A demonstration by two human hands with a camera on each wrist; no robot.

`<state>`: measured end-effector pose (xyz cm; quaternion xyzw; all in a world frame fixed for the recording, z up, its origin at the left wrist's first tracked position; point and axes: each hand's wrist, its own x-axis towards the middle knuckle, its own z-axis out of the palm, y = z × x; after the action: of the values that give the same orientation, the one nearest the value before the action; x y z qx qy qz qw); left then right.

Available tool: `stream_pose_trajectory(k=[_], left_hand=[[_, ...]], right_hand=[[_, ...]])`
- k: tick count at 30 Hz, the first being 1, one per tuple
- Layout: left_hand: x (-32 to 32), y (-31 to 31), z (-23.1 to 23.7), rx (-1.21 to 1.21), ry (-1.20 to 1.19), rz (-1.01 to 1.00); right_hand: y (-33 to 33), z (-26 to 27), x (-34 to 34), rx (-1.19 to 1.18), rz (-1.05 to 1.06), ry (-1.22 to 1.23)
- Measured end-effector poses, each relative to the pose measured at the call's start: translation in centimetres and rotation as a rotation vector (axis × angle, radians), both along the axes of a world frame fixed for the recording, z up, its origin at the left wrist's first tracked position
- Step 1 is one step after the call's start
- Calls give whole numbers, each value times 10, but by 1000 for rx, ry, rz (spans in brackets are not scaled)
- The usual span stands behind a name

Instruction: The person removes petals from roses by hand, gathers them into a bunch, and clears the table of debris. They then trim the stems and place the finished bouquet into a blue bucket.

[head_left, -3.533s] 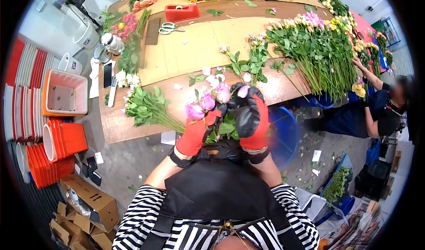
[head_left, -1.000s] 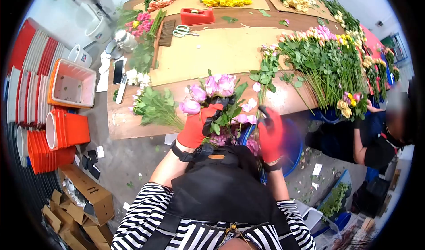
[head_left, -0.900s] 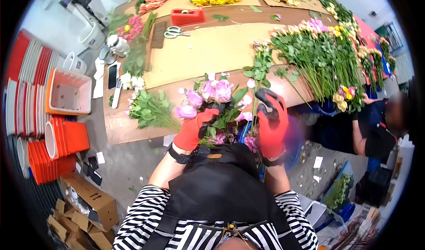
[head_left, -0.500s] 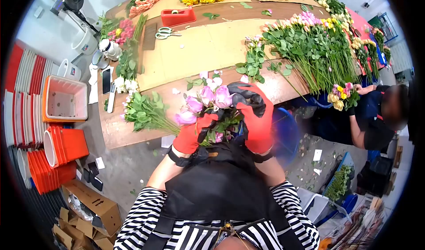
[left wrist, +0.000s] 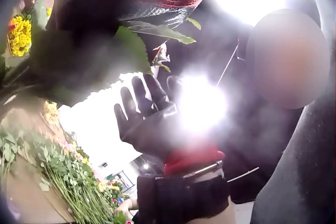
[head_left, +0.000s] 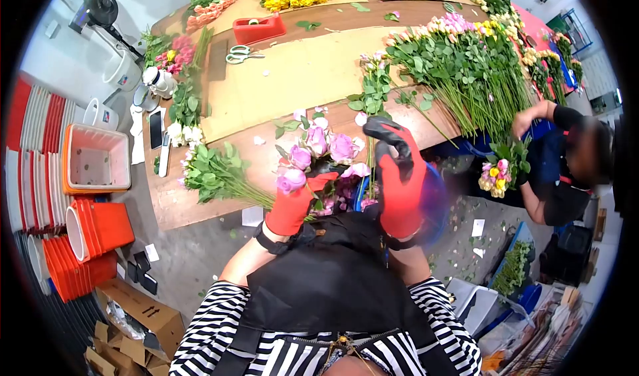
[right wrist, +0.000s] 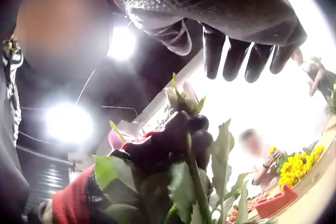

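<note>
My left hand (head_left: 291, 203), in a red and black glove, grips a small bunch of pink roses (head_left: 343, 147) by the stems in front of my apron. In the right wrist view the gloved left fingers (right wrist: 178, 134) curl round a green stem (right wrist: 198, 182), with leaves hanging about it. My right hand (head_left: 399, 183), gloved the same, is raised just right of the bunch and holds nothing. Its fingers are extended in both wrist views, the palm (left wrist: 149, 127) facing the left wrist camera. More pink blooms show low between the hands.
A blue bucket (head_left: 436, 199) stands below my right hand. On the table (head_left: 174, 206) lie leafy stems (head_left: 216, 169), scissors (head_left: 241, 54), a red tape dispenser (head_left: 259, 28) and a big rose pile (head_left: 472, 76). Another person (head_left: 566, 169) works with a bouquet at right.
My right hand was at the bunch, drew off to the right, returned to the blooms, and is now apart again. The left hand kept its grip. The other person has come to hold a bouquet.
</note>
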<state>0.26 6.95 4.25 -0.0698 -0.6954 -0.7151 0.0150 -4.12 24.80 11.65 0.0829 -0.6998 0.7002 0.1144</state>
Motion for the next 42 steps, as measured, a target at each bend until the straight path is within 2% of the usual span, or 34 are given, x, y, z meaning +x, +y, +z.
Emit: stream_pose_trajectory(k=[1,3,4,7,10,13,17,19,22,25,26,29,30,32,34,36,38,42], left_hand=[[2,2,-5,75,-26,-2],[1,1,-2,56,-55,-32],[1,1,0,46,-69,-46],[3,5,-4,70,-75,-21],[7,7,-6,80,-59,-22],[7,7,-16,13,24,-21],[3,10,-22,114,-11,26],[0,6,-23,0,111,30],[-6,-2,-20,-328,420,24],[-7,-4,-8,-421,474,34],[-7,-3,-7,-410,480,39],[-6,-2,-3,-341,390,30],[-5,0,0,-285,328,23],[-3,6,8,-147,194,15],[-2,9,9,-44,66,-5],[2,12,5,56,-66,-35],[4,16,3,180,-128,-21],[5,18,-7,340,-142,-28]], right_hand=[[-3,3,0,67,0,13],[-9,10,1,201,-2,43],[-10,9,0,312,-8,134],[-13,0,-1,317,-100,144],[-18,-8,1,135,-155,131],[-15,-18,0,187,-180,173],[-19,-16,2,-5,-123,87],[-20,-21,4,-107,-93,8],[-19,-24,0,-492,100,-236],[-16,-39,-8,-746,231,-143],[-13,-43,-10,-744,239,-126],[-3,-38,-11,-533,134,20],[-3,-28,-12,-394,45,156],[2,1,1,95,-137,105],[-2,-1,3,334,-190,243],[-6,4,6,479,-185,259],[-12,-6,6,457,-225,240],[-14,-15,5,167,-236,154]])
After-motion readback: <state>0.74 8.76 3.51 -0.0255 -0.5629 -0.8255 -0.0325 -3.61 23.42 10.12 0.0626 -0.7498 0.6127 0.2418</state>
